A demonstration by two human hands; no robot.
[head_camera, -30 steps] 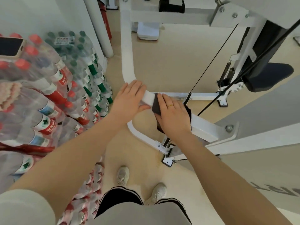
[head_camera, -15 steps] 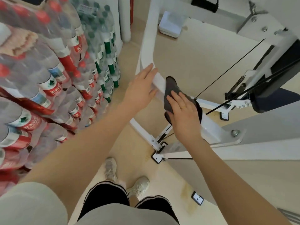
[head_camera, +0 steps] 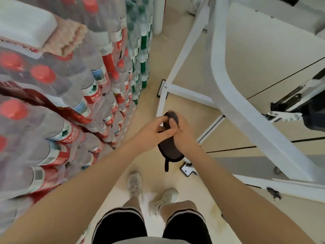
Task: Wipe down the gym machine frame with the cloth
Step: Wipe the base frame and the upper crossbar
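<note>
Dark cloth (head_camera: pixel 171 148) was bunched between both hands, off the white frame (head_camera: pixel 233 103), prob. being refolded for a fresh face; right hand (head_camera: pixel 182 136) curled round its middle; left hand (head_camera: pixel 151 134) w/ fingertips pinching the top edge; bottled-water packs (head_camera: pixel 70 103) stood just beside.

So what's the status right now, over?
Both hands, left and right, grip the cloth. Cloth off the white frame. Stacked water bottles close on the left.
</note>
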